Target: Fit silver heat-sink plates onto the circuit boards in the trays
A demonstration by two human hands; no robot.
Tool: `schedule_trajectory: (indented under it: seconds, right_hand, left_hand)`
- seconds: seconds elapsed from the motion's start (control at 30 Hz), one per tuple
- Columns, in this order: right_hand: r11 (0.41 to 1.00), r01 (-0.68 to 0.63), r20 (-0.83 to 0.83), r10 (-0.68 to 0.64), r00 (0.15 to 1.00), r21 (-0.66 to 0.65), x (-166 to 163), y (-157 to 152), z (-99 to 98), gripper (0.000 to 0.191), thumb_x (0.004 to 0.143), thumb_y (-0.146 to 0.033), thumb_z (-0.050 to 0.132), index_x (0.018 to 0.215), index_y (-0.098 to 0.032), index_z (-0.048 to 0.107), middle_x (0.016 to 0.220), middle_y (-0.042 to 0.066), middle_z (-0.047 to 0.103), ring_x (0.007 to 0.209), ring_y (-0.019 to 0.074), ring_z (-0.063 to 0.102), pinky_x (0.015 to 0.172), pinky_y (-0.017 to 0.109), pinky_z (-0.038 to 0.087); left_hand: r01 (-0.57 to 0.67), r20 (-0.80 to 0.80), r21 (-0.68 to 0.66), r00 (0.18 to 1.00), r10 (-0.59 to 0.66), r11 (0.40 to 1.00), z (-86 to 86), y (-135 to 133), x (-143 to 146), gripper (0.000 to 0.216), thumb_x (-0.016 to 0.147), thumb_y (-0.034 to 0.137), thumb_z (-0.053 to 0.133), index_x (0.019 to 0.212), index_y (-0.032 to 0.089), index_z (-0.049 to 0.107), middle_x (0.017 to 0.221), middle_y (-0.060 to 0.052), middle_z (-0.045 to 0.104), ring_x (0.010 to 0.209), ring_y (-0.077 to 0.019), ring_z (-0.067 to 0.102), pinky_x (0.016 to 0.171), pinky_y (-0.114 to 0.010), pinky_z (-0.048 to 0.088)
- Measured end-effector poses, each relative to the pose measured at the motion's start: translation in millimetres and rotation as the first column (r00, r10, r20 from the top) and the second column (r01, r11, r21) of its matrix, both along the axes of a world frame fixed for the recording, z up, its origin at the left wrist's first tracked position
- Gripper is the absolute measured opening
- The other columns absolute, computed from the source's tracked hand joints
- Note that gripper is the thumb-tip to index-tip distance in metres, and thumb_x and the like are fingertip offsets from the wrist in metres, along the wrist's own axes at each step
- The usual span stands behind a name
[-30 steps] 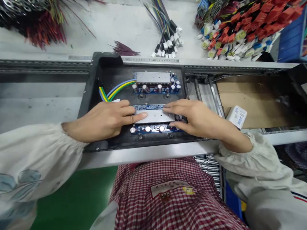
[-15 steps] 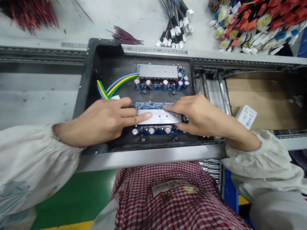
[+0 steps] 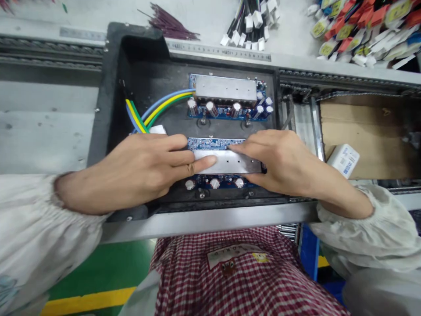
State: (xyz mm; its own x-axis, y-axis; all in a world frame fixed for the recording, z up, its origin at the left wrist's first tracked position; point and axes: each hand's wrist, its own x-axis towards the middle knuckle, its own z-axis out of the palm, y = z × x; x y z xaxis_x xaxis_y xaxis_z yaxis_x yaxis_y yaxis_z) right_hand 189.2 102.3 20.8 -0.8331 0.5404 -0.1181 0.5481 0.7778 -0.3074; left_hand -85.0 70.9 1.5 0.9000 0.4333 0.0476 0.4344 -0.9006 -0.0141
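Note:
A blue circuit board with a flat silver heatsink lies in the near half of a black tray. At its left end, my left hand is closed, with one taped finger resting on the heatsink and the other fingertips at the board's edge. My right hand pinches the right end, fingers along the far side and thumb along the near side. The palms hide both ends of the board. Behind it sits a second circuit board, with blue, yellow and green wires curving out leftward.
A metal rail runs along the near side. Purple wires, white-plugged cables and a heap of red and white connectors lie beyond a ruler. To the right are cardboard and a small white box.
The view has shifted and come slightly closer, so the tray's far side sits higher in the picture. Both hands keep nearly the same places on the near board.

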Motion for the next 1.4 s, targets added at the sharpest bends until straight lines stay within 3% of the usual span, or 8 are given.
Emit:
schedule_trajectory:
  seconds: [0.1,0.3,0.47,0.73,0.83,1.0,1.4]
  right_hand:
    - [1.000,-0.022,-0.015,0.022,1.000,-0.006,0.2,1.6,0.0,0.029,0.082,-0.025,0.052,0.105,-0.011,0.065,0.095,0.014,0.066,0.086,0.0285,0.063,0.073,0.038,0.047]
    - [0.998,-0.051,-0.073,0.048,0.996,-0.042,1.4,5.0,5.0,0.026,0.081,-0.021,0.052,0.100,-0.011,0.068,0.090,0.012,0.068,0.082,0.0241,0.064,0.070,0.034,0.047]
    - [0.998,-0.047,-0.115,0.051,0.992,0.036,1.4,0.5,2.0,0.029,0.083,-0.022,0.053,0.103,-0.008,0.068,0.088,0.013,0.068,0.081,0.0256,0.065,0.068,0.035,0.048]
    - [0.995,-0.051,-0.036,0.054,0.998,0.083,0.4,-1.4,1.5,0.030,0.085,-0.026,0.050,0.103,-0.011,0.067,0.088,0.012,0.068,0.080,0.0249,0.063,0.067,0.035,0.047]
    - [0.990,-0.032,-0.015,0.034,0.999,0.136,0.1,-4.4,1.5,0.035,0.085,-0.026,0.050,0.111,-0.009,0.065,0.090,0.012,0.068,0.081,0.0257,0.063,0.066,0.036,0.047]
    - [0.989,-0.041,0.039,0.036,0.999,0.140,0.1,-5.3,0.5,0.035,0.084,-0.028,0.049,0.112,-0.013,0.065,0.090,0.011,0.068,0.081,0.0255,0.062,0.066,0.035,0.044]
    - [0.996,0.015,0.046,-0.019,0.999,0.085,-3.7,-6.2,2.8,0.032,0.082,-0.025,0.052,0.107,-0.014,0.068,0.096,0.012,0.069,0.088,0.0280,0.065,0.072,0.037,0.048]
  left_hand:
    - [-0.004,-0.038,-0.006,0.999,0.003,1.000,0.8,0.0,-0.8,0.046,0.095,0.006,0.031,0.141,0.012,0.032,0.085,0.002,0.056,0.083,-0.0170,0.046,0.065,-0.030,0.035]
    - [0.023,0.073,-0.053,0.997,-0.019,0.998,1.7,1.2,-2.9,0.050,0.088,0.005,0.035,0.136,0.014,0.046,0.078,-0.001,0.056,0.077,-0.0173,0.049,0.062,-0.029,0.036]
    - [0.000,0.025,-0.071,1.000,0.002,0.998,-1.4,2.5,-2.6,0.051,0.088,0.006,0.035,0.137,0.015,0.047,0.079,-0.002,0.056,0.078,-0.0173,0.052,0.055,-0.028,0.033]
    - [0.046,0.055,-0.008,0.997,-0.046,0.999,-2.9,2.6,-3.0,0.048,0.089,0.007,0.030,0.133,0.011,0.050,0.077,-0.003,0.058,0.074,-0.0179,0.053,0.055,-0.030,0.035]
    - [0.040,0.007,-0.071,0.999,-0.039,0.997,-0.3,3.3,-0.6,0.050,0.089,0.008,0.029,0.135,0.013,0.049,0.075,-0.003,0.058,0.078,-0.0193,0.056,0.059,-0.031,0.041]
    - [-0.085,-0.141,-0.209,0.988,0.056,0.974,4.8,2.8,2.5,0.055,0.086,0.008,0.032,0.138,0.019,0.048,0.071,-0.002,0.054,0.084,-0.0191,0.058,0.062,-0.030,0.043]
    - [-0.067,-0.042,-0.157,0.997,0.061,0.985,0.3,2.7,-1.6,0.054,0.086,0.012,0.034,0.137,0.022,0.050,0.080,-0.003,0.057,0.082,-0.0191,0.056,0.060,-0.028,0.039]
